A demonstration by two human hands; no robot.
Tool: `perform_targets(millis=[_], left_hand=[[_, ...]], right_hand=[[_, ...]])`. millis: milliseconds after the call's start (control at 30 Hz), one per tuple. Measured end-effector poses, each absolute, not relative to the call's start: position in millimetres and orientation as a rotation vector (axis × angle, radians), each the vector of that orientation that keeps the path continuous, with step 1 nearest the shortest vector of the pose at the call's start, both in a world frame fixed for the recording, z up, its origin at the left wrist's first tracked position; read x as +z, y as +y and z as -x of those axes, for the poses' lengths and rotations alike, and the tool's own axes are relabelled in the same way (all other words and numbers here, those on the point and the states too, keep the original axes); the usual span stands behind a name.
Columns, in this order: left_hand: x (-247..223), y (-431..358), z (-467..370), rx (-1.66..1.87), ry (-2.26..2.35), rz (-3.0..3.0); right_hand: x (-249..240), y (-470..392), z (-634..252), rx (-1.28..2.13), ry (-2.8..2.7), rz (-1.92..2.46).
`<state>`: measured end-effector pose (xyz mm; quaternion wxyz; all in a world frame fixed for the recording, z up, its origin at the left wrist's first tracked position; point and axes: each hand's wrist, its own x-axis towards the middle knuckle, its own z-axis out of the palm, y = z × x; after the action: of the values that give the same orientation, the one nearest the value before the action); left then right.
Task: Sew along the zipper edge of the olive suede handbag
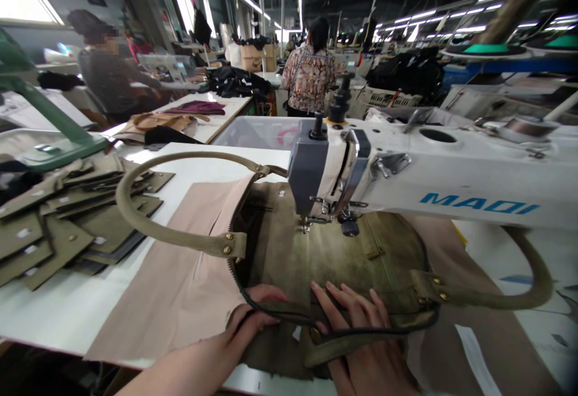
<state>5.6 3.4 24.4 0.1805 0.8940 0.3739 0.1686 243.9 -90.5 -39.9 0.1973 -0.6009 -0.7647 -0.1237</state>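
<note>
An olive-green handbag [280, 263] lies opened out under the needle of a white sewing machine [451, 173]. Its zipper edge curves toward me, and a rolled handle [149, 227] arches at the left; another handle [501, 297] loops at the right. My left hand [253, 318] pinches the bag's near zipper edge between thumb and fingers. My right hand [361, 330] lies on the near part of the bag, fingers stretched forward and apart, with the zipper edge passing across it. Pinkish lining fabric [180, 287] spreads out on the left.
Olive fabric pieces [67, 221] are piled at the left by a green metal stand [54, 125]. A translucent bin [257, 131] stands behind the white table [27, 312]. One person [311, 71] is ahead, another [106, 71] at the left. A white strip [476, 357] lies at the right.
</note>
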Motion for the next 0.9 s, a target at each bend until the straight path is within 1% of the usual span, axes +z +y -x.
perform_targets(millis=[133,233,467,567,667,900], left_hand=[[33.1,-10.2,5.2,0.383,1.093,-2.461],[35.8,-20.0,8.8,0.361,1.037,-2.361],[16.2,-25.8,10.0,0.456,1.035,-2.508],[8.3,-25.4,12.7,0.421,1.055,-2.521],[7.2,-24.5,13.1,0.328,1.085,-2.504],[6.4,-24.3,10.9,0.386,1.208,-2.626]], right_hand=[[-43.0,-89.7,-249.1,-0.351,-2.150,1.637],[-43.8,-89.3,-250.0,-0.352,-2.150,1.623],[-42.3,-88.7,-251.5,-0.429,-2.195,1.626],[-40.9,-88.2,-250.0,-0.429,-2.198,1.649],[-39.4,-88.2,-247.7,-0.439,-2.193,1.671],[-37.0,-90.3,-245.8,-0.434,-2.190,1.691]])
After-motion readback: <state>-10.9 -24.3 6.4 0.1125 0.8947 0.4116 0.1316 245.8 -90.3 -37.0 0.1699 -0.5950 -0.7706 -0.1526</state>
